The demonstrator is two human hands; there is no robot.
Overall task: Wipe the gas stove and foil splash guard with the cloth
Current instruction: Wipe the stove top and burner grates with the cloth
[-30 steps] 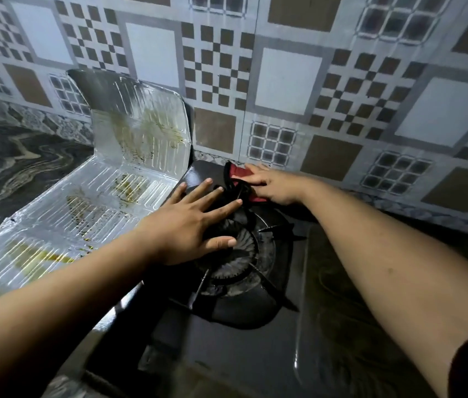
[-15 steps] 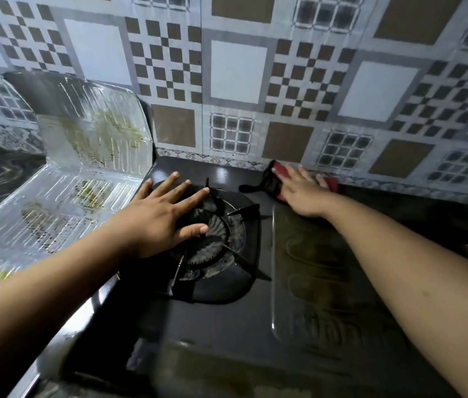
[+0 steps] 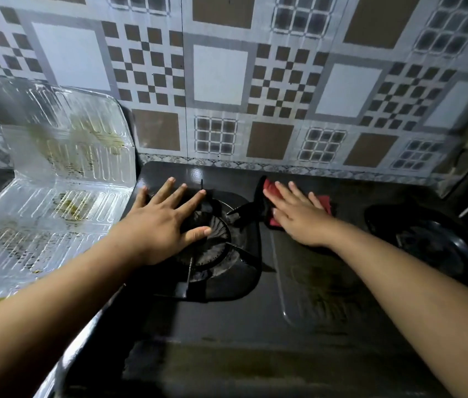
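While the red cloth is pressed flat under the open right hand at the back of the black glass gas stove, at about one o'clock from the left burner, that burner is steadied by the spread, empty left hand. At nine o'clock, yellowish grease is seen on the ribbed silver foil splash guard, which is judged not yet wiped.
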